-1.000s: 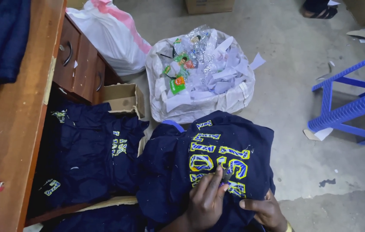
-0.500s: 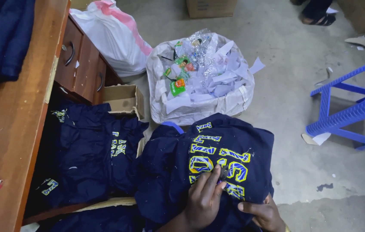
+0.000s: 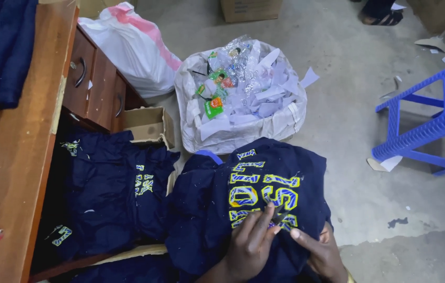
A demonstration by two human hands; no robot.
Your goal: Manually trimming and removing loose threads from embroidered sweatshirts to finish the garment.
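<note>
Landmark: the navy garment with yellow and blue stitched letters, spread over the person's lap at the bottom of the view.
Left hand: it lies flat on the garment, near its lower edge. The fingers are close together and stretch up to the letters. The fingertips press on the cloth.
Right hand: it sits on the garment just right of the left hand. The fingers are curled in, pinching a small dark tool that touches the letters. What kind of tool it is cannot be told.
What changed: since a second ago, both hands have slid a little higher up the letters. The garment lies the same way as before. So the small, close work on the stitching looks to be going on, letter by letter.
Pile of navy clothes: just left of the garment.
White sack: just above the garment, full of paper scraps and wrappers.
Small cardboard box: above and left of the garment.
Wooden desk: far left of the garment.
Blue plastic stool: well to the right of the garment.
</note>
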